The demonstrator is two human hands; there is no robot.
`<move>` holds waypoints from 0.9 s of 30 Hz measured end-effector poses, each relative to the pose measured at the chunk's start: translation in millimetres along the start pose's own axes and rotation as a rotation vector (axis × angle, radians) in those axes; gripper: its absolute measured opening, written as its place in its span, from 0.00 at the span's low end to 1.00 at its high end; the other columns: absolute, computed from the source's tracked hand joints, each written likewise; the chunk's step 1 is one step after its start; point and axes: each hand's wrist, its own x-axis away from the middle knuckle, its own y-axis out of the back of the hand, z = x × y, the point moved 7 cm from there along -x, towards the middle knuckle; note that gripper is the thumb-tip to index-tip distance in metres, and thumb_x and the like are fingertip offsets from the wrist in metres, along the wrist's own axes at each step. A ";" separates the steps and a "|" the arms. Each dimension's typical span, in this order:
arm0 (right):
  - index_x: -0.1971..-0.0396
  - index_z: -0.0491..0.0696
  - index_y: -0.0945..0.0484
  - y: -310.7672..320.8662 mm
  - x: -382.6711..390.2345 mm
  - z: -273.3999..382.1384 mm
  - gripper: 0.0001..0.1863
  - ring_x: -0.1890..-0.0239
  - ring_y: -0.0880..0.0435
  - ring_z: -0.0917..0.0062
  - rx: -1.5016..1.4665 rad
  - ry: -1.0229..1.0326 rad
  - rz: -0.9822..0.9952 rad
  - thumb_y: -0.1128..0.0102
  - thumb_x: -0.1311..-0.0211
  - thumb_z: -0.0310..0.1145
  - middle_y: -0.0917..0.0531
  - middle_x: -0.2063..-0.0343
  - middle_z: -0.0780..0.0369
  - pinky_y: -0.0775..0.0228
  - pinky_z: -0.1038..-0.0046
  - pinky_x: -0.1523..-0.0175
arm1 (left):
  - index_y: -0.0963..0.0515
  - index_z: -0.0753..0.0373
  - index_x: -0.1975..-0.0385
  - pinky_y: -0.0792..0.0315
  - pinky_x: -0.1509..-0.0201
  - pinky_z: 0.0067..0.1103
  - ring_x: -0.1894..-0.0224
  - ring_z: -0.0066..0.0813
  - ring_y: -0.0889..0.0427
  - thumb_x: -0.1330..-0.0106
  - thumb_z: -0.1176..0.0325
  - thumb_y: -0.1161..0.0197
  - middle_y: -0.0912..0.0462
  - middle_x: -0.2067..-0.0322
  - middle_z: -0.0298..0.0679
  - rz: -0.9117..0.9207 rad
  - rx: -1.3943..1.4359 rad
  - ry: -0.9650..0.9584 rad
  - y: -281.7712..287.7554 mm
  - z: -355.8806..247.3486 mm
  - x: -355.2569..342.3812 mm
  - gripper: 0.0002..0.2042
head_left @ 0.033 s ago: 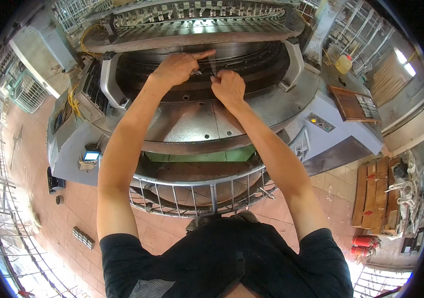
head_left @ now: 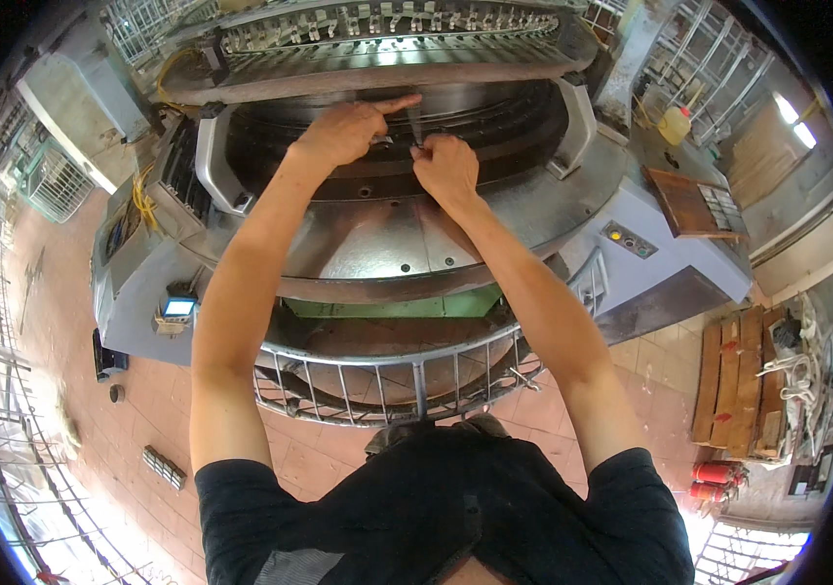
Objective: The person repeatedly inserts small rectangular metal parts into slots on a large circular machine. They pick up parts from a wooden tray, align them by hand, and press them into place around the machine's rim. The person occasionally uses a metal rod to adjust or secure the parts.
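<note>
Both my arms reach into the gap of a large round metal machine (head_left: 402,229) that looks like a circular knitting machine. My left hand (head_left: 346,132) has its index finger stretched along the shiny inner cylinder wall (head_left: 470,99). Its other fingers are curled, and a small metallic bit (head_left: 381,140) shows beneath them, too small to name. Just right of it, my right hand (head_left: 448,166) is closed with the knuckles up. From its thumb side a thin metal blade-like strip (head_left: 416,125) rises toward the left fingertip; its lower end is hidden in the grip.
Grey brackets (head_left: 216,161) (head_left: 579,127) flank the gap. A curved railing (head_left: 377,363) stands between my body and the machine. Buttons (head_left: 629,241) sit on the right panel and a small lit screen (head_left: 179,307) on the left. Wooden boards (head_left: 728,385) and red cylinders (head_left: 714,476) are at right.
Both hands have shifted very slightly left, the right hand also a touch upward. Their grips look the same.
</note>
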 end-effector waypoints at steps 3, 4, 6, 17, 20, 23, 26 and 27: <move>0.71 0.44 0.14 -4.1 4.3 1.2 0.13 0.62 0.14 0.51 0.038 0.041 0.050 0.35 0.42 0.40 0.13 0.69 0.50 0.22 0.56 0.57 | 0.13 0.58 0.64 0.22 0.56 0.39 0.56 0.46 0.16 0.41 0.80 0.40 0.24 0.37 0.26 0.063 0.064 -0.032 -10.7 -1.6 -3.3 0.11; 0.71 0.44 0.14 -5.5 6.9 0.3 0.13 0.62 0.14 0.51 0.074 0.038 0.075 0.35 0.42 0.40 0.13 0.69 0.50 0.22 0.56 0.57 | 0.14 0.61 0.64 0.22 0.56 0.40 0.55 0.47 0.17 0.41 0.81 0.40 0.26 0.35 0.26 0.074 0.080 -0.057 -15.2 -3.2 -3.6 0.11; 0.70 0.44 0.13 -5.8 9.2 -1.5 0.14 0.62 0.14 0.52 0.108 0.022 0.097 0.35 0.42 0.41 0.13 0.68 0.50 0.23 0.56 0.56 | 0.17 0.64 0.70 0.22 0.56 0.38 0.54 0.45 0.17 0.42 0.82 0.39 0.29 0.32 0.23 0.011 0.075 -0.024 -18.4 -1.9 -5.9 0.06; 0.68 0.47 0.12 -5.5 7.6 -8.6 0.14 0.59 0.14 0.54 0.069 0.006 0.101 0.34 0.42 0.43 0.13 0.66 0.50 0.22 0.57 0.53 | 0.18 0.62 0.70 0.22 0.48 0.37 0.45 0.42 0.20 0.39 0.77 0.39 0.25 0.35 0.23 0.060 0.107 0.015 -18.8 -1.7 -5.1 0.04; 0.68 0.47 0.12 -2.4 0.2 -8.4 0.13 0.60 0.14 0.53 0.016 0.011 0.042 0.34 0.44 0.41 0.13 0.66 0.51 0.22 0.58 0.54 | 0.17 0.54 0.50 0.23 0.52 0.40 0.48 0.44 0.20 0.38 0.79 0.39 0.18 0.44 0.34 -0.025 0.100 -0.023 -11.0 -1.9 -5.2 0.18; 0.68 0.46 0.13 0.7 -4.1 -7.0 0.15 0.57 0.15 0.54 -0.072 0.024 0.001 0.33 0.43 0.44 0.13 0.64 0.52 0.24 0.57 0.52 | 0.18 0.60 0.61 0.23 0.51 0.40 0.50 0.46 0.19 0.40 0.79 0.38 0.19 0.44 0.37 -0.028 0.184 0.043 -7.5 6.6 -5.4 0.10; 0.70 0.48 0.12 -3.1 6.0 -8.2 0.12 0.59 0.14 0.55 0.022 0.040 0.096 0.34 0.44 0.41 0.12 0.66 0.52 0.22 0.58 0.53 | 0.18 0.64 0.68 0.23 0.53 0.40 0.53 0.47 0.18 0.42 0.79 0.37 0.20 0.42 0.38 -0.002 0.165 0.045 -11.4 2.0 -1.7 0.04; 0.69 0.48 0.12 -1.0 8.6 -7.4 0.13 0.58 0.14 0.55 0.020 0.052 0.081 0.33 0.44 0.42 0.12 0.65 0.52 0.22 0.58 0.52 | 0.17 0.64 0.68 0.23 0.52 0.40 0.52 0.47 0.18 0.43 0.79 0.37 0.21 0.40 0.37 0.008 0.173 0.009 -11.8 -1.4 -2.3 0.05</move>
